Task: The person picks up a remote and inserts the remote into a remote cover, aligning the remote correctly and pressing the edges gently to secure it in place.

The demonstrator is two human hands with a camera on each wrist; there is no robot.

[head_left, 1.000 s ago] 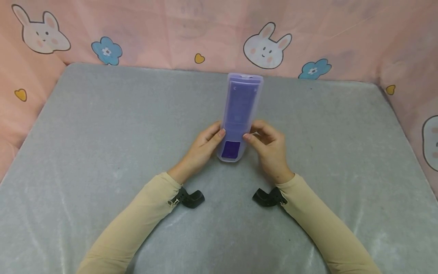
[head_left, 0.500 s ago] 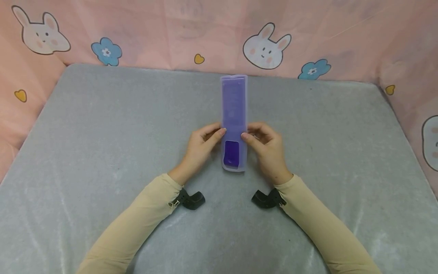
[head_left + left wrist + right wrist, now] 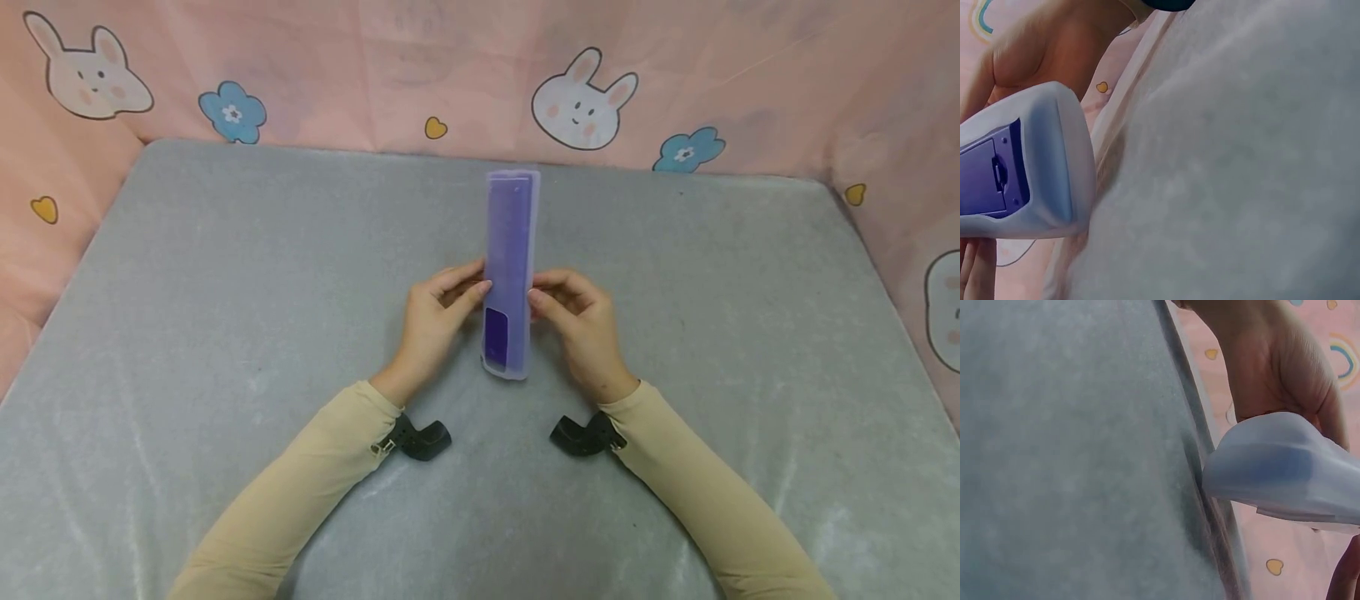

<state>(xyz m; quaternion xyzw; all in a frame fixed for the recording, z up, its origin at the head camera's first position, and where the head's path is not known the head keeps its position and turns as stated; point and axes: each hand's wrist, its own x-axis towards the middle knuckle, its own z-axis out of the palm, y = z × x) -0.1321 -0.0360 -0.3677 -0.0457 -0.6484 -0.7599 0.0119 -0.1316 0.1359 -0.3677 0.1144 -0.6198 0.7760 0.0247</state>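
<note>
since the earlier frame the purple remote in its translucent sleeve (image 3: 510, 275) has rolled about its long axis, so i now see it nearly edge-on rather than broad face up, held just above the middle of the grey mat (image 3: 225, 292). my left hand (image 3: 433, 321) and right hand (image 3: 581, 325) each pinch its near end between thumb and fingertips. i judge the turning-over partly done.
</note>
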